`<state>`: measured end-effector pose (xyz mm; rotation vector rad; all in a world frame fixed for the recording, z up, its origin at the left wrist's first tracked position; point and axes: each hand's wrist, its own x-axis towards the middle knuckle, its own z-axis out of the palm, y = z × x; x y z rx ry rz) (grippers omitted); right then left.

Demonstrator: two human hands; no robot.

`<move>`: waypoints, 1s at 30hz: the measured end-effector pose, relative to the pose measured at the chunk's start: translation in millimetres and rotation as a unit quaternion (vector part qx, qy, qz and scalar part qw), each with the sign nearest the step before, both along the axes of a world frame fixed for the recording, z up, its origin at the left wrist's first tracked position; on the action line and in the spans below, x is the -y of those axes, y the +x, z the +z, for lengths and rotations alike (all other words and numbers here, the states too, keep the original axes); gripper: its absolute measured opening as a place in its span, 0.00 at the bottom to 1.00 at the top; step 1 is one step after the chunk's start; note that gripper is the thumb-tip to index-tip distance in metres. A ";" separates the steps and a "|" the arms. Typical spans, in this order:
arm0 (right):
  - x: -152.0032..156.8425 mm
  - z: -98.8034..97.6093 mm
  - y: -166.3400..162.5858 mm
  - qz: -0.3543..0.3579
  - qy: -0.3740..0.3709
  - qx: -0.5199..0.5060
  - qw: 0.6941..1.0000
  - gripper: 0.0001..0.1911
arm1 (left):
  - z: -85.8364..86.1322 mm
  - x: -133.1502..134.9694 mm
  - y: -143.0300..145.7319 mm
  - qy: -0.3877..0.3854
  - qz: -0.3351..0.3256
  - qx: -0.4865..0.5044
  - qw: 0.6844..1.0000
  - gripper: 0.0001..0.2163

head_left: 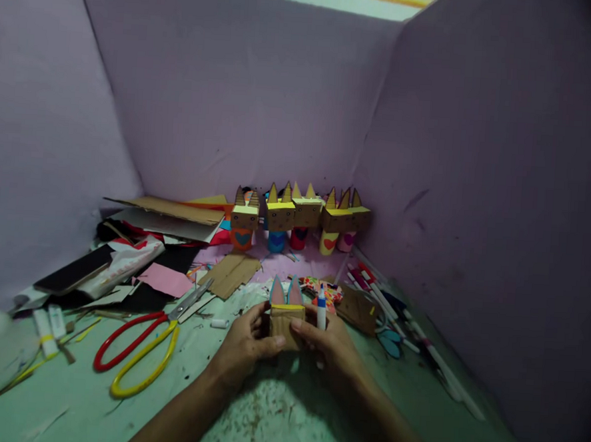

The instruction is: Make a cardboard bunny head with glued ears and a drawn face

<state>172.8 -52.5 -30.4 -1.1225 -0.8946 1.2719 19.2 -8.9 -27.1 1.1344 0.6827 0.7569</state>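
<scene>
Between my two hands is a small cardboard box head (286, 324) with a yellow strip on top and two pointed, pink-faced ears standing up. My left hand (248, 338) grips its left side, thumb on the near face. On the other side, my right hand (335, 343) presses its thumb against the same face. A white marker with a blue band (322, 308) stands upright between the fingers of my right hand. Behind, a row of several cardboard-headed figures with pointed ears (280, 217) stands on coloured bodies with hearts.
Large scissors with red and yellow handles (140, 351) lie open at left. Cardboard and paper (175, 217) are piled behind them. A cardboard scrap (231, 275) lies ahead, and several markers (381, 296) lie along the right wall. Purple walls (244, 84) enclose three sides.
</scene>
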 end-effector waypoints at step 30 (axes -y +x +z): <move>6.9 1.5 -5.4 -0.086 0.228 0.213 0.946 0.19 | 0.8 4.0 -12.3 0.416 0.116 -0.043 0.901 0.21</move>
